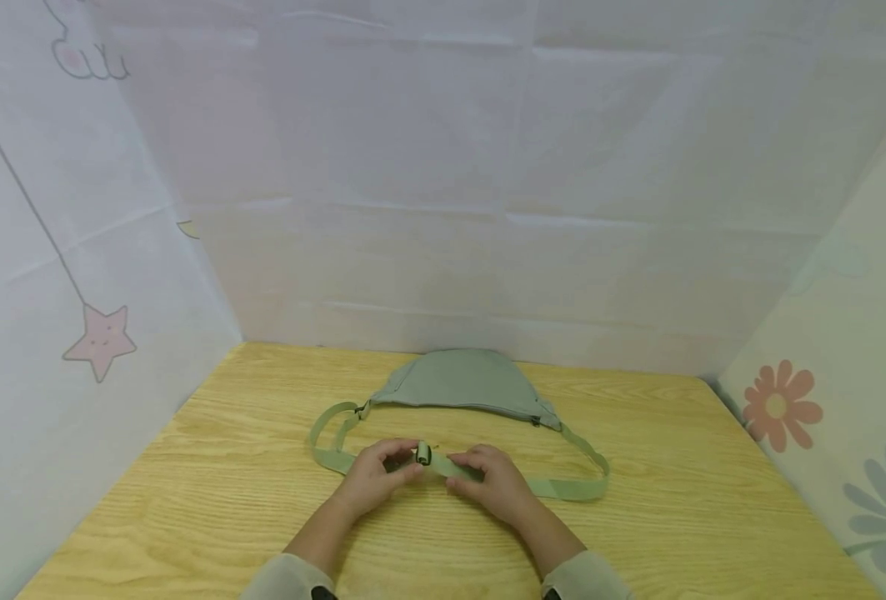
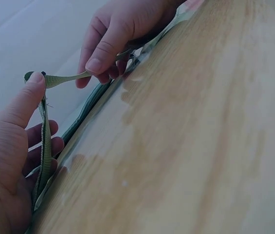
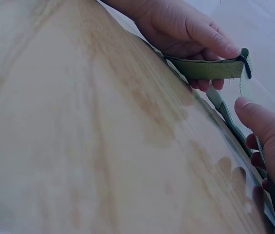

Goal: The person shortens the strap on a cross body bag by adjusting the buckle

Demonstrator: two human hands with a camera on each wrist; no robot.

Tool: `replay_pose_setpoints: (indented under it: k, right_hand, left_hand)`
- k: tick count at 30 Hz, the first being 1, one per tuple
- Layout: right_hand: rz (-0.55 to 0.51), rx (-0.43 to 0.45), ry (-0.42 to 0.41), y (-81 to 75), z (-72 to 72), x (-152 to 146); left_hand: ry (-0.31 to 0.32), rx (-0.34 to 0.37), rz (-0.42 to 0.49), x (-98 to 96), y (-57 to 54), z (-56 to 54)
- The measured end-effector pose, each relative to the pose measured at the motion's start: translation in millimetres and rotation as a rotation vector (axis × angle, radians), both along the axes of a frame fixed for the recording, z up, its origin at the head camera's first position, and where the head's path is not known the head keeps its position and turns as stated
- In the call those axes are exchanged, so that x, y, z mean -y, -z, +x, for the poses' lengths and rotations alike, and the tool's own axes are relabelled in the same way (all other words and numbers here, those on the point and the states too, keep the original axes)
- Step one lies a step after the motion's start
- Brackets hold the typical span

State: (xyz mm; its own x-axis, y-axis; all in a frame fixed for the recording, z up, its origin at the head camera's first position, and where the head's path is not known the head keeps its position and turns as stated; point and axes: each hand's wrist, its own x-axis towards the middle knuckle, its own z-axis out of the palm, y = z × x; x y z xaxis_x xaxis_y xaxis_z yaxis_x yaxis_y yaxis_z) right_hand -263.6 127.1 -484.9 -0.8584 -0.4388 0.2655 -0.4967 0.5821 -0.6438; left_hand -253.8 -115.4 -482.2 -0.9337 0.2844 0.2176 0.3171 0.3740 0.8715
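A grey-green waist bag (image 1: 461,379) lies at the back of the wooden table, with its light green strap (image 1: 573,489) looped toward me. My left hand (image 1: 375,475) holds the strap beside a dark slider buckle (image 1: 423,452); its thumb touches the buckle in the left wrist view, and its fingers lie behind the webbing. To the right of the buckle, my right hand (image 1: 495,483) pinches the strap between thumb and fingers. A short stretch of webbing (image 2: 66,79) runs between both hands, raised above the table. The right wrist view shows the doubled strap (image 3: 205,69) at the left hand.
A zipper pull (image 1: 536,421) hangs near the bag's right end. Another strap adjuster (image 1: 362,410) sits by its left end. Pale printed cloth (image 1: 443,183) walls in the table (image 1: 683,500) at the back and both sides.
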Motion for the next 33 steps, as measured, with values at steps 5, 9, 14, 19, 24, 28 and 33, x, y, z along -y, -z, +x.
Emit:
replay_pose_setpoints:
  k: [5,9,14,19,24,28,33]
  right_hand:
    - [-0.057,0.037,0.034,-2.2,2.1,1.8]
    - [-0.101,0.080,0.062,-4.3,4.1,3.1]
    - [-0.119,0.091,0.065,-5.0,4.7,3.8]
    - [-0.127,0.100,0.053,-5.6,5.2,4.3]
    - [-0.130,0.081,0.040,-4.7,4.6,4.0]
    - [-0.128,0.063,0.031,-3.5,4.0,3.6]
    - [-0.127,0.083,0.032,-3.8,4.4,3.7]
  left_hand:
    - [0.012,0.016,0.025,0.4,0.2,0.3]
    - [0.020,0.031,0.034,0.0,0.2,0.1]
    - [0.035,0.049,0.060,-0.5,0.4,-0.3]
    - [0.058,0.036,0.085,-1.8,1.1,-0.7]
    - [0.063,0.029,0.069,-5.2,0.8,-0.8]
    - [0.056,0.040,0.037,-9.2,0.0,-0.7]
    - [0.071,0.033,0.018,-14.7,0.2,-1.5]
